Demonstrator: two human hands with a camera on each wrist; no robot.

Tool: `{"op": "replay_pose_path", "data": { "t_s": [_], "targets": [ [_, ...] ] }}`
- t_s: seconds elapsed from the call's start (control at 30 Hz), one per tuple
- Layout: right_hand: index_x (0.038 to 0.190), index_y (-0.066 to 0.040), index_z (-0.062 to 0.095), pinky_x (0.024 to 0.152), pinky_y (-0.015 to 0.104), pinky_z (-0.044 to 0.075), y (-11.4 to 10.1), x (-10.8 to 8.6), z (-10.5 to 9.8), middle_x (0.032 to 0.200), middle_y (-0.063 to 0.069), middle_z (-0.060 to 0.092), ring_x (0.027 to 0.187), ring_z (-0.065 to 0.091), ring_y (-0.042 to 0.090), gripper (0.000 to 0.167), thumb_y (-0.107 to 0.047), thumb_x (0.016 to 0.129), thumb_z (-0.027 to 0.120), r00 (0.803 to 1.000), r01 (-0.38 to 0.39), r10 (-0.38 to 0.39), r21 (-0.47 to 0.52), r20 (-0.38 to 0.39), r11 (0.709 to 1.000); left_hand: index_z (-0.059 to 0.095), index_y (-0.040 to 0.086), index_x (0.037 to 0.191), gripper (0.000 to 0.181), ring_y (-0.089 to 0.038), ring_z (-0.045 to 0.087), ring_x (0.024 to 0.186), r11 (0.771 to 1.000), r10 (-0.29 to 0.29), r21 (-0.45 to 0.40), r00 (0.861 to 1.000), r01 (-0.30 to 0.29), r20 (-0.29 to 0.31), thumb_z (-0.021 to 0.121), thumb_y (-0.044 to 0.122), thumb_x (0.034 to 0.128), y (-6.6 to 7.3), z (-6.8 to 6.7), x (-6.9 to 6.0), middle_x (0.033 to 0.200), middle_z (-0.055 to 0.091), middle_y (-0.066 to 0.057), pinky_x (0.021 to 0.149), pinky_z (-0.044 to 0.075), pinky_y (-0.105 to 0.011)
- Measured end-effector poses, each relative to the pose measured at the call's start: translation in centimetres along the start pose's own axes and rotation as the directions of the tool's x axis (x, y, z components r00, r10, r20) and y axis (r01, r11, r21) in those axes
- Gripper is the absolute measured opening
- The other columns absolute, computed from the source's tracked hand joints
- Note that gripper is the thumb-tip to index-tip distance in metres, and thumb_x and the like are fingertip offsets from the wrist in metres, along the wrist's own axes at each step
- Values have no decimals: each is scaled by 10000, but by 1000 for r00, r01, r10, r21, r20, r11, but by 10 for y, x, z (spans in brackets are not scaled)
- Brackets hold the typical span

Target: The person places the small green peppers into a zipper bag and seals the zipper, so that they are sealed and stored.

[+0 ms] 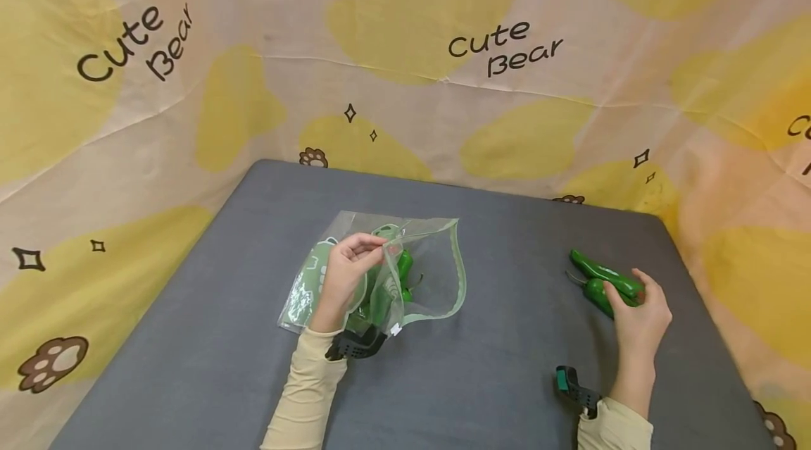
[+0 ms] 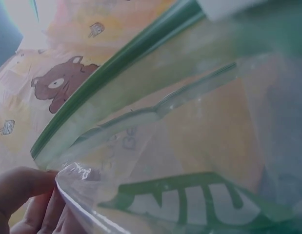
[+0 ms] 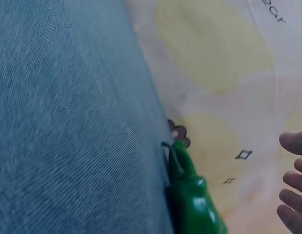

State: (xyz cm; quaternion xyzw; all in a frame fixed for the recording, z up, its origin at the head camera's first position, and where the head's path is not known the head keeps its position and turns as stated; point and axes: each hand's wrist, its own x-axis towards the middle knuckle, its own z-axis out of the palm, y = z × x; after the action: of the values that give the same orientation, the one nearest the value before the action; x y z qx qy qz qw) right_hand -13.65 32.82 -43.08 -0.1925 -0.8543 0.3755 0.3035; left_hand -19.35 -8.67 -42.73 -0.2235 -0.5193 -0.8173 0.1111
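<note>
A clear zip bag (image 1: 434,274) with green trim and a green print lies at the middle left, its mouth facing right and standing open. Green peppers (image 1: 405,267) show inside it, partly hidden by the print and the hand. My left hand (image 1: 344,272) pinches the bag's upper edge between thumb and fingers, also seen in the left wrist view. Two more green peppers lie side by side on the right: a long one (image 1: 598,268) behind and a stemmed one (image 1: 595,291) in front. Over them hovers my right hand (image 1: 643,316), thumb and fingers spread; the right wrist view shows its fingers apart from the pepper (image 3: 194,207).
Both things lie on a grey cloth-covered table (image 1: 494,372). A patterned fabric backdrop (image 1: 405,34) rises along its back and sides. A black camera mount sits on each wrist, the left one (image 1: 357,343) close to the bag's lower edge.
</note>
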Motion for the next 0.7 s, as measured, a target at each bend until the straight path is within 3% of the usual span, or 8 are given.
{"op": "replay_pose_path", "data": {
  "t_s": [0.03, 0.17, 0.2, 0.33, 0.43, 0.6, 0.67, 0.7],
  "targets": [
    [1189, 22, 532, 889, 517, 360, 2, 0, 0, 1200, 216, 497, 1057, 446, 401, 419, -55, 795, 654, 1000, -3, 3, 4, 1, 1000, 661, -10, 885, 119, -150, 611, 675, 1000, -5, 15, 1000, 5, -10, 672, 25, 772, 9, 5, 0, 808, 644, -112, 601, 521, -215],
    [1169, 60, 526, 993, 497, 256, 14, 2, 1, 1215, 250, 481, 1194, 364, 352, 380, 8, 799, 591, 1000, 0, 0, 4, 15, 1000, 666, -8, 877, 116, -145, 614, 682, 999, -32, 43, 999, 33, -34, 639, -44, 770, 12, 7, 0, 812, 649, -83, 604, 521, -220],
    [1166, 69, 521, 1016, 487, 220, 16, 2, 1, 1219, 261, 472, 1222, 335, 336, 379, 15, 796, 588, 1000, -4, 4, 0, 22, 1000, 663, -12, 863, 116, -134, 612, 679, 997, -47, 64, 998, 51, -52, 629, -61, 764, 23, 13, 0, 802, 648, -66, 599, 519, -213],
    [1164, 96, 499, 1016, 493, 212, 26, 0, 2, 1191, 295, 470, 1213, 331, 372, 393, 4, 798, 609, 998, -30, 31, -30, 57, 999, 608, -130, 861, 117, -111, 607, 667, 987, -120, 91, 988, 129, -102, 559, -172, 763, 32, 21, 2, 780, 646, -21, 599, 515, -204],
    [1160, 95, 508, 999, 498, 234, 32, -1, 1, 1162, 309, 477, 1143, 370, 430, 384, -35, 816, 615, 994, -71, 75, -54, 83, 996, 557, -203, 871, 113, -111, 608, 660, 983, -153, 87, 982, 163, -113, 525, -217, 764, 34, 23, 2, 771, 647, -26, 600, 517, -206],
    [1197, 103, 487, 1015, 485, 207, 41, 0, 4, 1198, 322, 447, 1145, 326, 470, 422, -91, 839, 599, 978, -166, 178, -108, 111, 980, 629, -50, 844, 203, -110, 609, 664, 985, -142, 81, 984, 151, -109, 530, -208, 764, 34, 23, 1, 777, 648, -26, 601, 520, -207],
    [1209, 115, 466, 1011, 495, 204, 43, 1, 7, 1206, 335, 431, 1148, 312, 480, 444, -82, 833, 599, 974, -189, 201, -116, 105, 975, 623, -81, 847, 169, -117, 609, 669, 984, -141, 95, 983, 152, -115, 531, -198, 766, 33, 22, 1, 786, 646, -40, 605, 523, -217],
    [1210, 122, 460, 1007, 498, 210, 43, 1, 9, 1202, 340, 428, 1143, 315, 482, 449, -72, 829, 598, 974, -190, 202, -119, 101, 975, 632, -72, 865, 148, -127, 612, 680, 987, -117, 100, 988, 127, -100, 558, -164, 776, 22, 14, 1, 801, 648, -52, 610, 526, -227]
  ]
}}
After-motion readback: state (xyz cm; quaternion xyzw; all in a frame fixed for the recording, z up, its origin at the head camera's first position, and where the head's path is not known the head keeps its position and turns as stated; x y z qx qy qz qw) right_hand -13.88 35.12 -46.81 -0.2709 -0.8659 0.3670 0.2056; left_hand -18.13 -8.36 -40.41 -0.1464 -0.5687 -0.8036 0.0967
